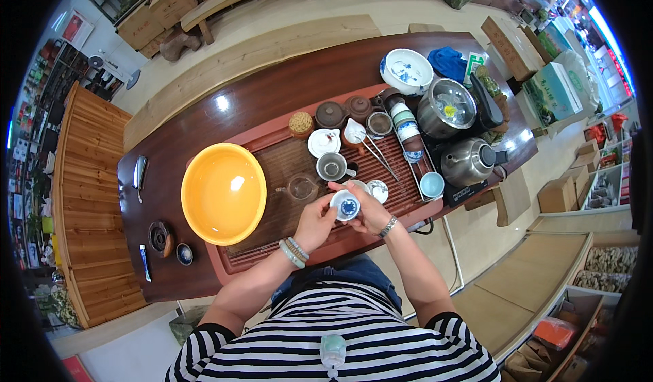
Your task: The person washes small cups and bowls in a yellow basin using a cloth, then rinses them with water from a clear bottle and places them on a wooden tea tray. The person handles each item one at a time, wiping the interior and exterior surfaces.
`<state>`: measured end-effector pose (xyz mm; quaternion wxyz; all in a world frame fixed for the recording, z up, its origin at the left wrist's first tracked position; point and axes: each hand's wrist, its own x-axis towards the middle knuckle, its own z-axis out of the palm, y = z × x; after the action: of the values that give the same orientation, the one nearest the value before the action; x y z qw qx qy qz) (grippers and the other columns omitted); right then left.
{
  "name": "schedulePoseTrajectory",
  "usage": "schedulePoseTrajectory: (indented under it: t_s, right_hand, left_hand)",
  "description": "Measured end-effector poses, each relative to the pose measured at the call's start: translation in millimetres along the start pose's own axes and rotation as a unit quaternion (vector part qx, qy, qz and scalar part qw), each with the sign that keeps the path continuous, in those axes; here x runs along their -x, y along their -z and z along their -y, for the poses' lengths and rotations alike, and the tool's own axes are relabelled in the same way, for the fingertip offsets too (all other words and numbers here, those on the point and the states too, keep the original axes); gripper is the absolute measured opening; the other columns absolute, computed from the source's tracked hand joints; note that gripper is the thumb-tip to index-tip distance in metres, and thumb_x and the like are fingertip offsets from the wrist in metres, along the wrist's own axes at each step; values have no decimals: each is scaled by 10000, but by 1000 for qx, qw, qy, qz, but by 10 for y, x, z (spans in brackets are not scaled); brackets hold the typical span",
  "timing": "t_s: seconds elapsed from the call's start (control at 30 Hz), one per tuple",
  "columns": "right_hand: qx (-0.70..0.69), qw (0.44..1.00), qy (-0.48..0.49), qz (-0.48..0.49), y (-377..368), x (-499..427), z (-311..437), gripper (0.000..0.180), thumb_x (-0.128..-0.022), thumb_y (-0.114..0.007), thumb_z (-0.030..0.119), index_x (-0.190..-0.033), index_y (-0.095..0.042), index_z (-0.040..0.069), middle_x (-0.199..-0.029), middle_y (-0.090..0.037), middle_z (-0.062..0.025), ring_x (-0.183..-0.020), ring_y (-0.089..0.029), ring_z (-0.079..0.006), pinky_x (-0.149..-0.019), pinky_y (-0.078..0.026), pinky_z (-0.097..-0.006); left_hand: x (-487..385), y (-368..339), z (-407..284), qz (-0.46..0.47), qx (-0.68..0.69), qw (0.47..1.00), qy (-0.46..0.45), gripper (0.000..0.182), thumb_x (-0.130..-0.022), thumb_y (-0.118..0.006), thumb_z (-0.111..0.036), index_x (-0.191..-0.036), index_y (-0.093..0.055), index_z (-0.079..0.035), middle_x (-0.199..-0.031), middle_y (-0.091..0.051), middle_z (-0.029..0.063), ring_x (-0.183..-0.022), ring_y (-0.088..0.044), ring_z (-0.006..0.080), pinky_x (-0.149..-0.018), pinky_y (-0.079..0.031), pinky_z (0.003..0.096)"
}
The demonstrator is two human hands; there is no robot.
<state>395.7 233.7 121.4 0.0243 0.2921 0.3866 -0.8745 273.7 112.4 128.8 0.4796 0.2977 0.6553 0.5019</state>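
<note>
A small white porcelain teacup with a blue pattern is held between both hands over the near edge of the slatted tea tray. The fingers of my left hand pinch its left rim, and my right hand grips its right side. Just beyond the hands stand a glass pitcher, a metal strainer cup and a patterned white lid or dish. Another pale rim shows partly behind my right fingers. Metal tongs lie by a white-topped vessel.
A yellow basin of liquid stands on the left. Brown clay teapots, a row of cups, a light blue cup, a steel kettle, a steel pot and a blue-and-white bowl stand at the right.
</note>
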Motion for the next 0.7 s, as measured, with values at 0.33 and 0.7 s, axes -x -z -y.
schedulePoseTrajectory:
  t_s: [0.33, 0.7]
  right_hand:
    - [20, 997, -59, 38, -3, -62, 25, 676, -948, -365, 639, -1381, -422, 124, -767, -623, -89, -460, -515, -111, -322, -365, -211]
    - [386, 870, 291, -101, -151, 110, -150, 816, -674, -854, 144, -1346, -399, 60, -1140, -588, -124, -1033, -605, -251, -907, -478, -350]
  left_hand:
    - [-216, 259, -243, 30, -309, 931, -190, 199, -890, -632, -199, -920, -679, -8, -716, -638, 203, -645, -647, 362, -570, -493, 406]
    - [30, 109, -10, -44, -124, 990, -58, 163, -914, -550, -83, -971, -657, 26, -587, -609, 73, -494, -570, 113, -447, -437, 293]
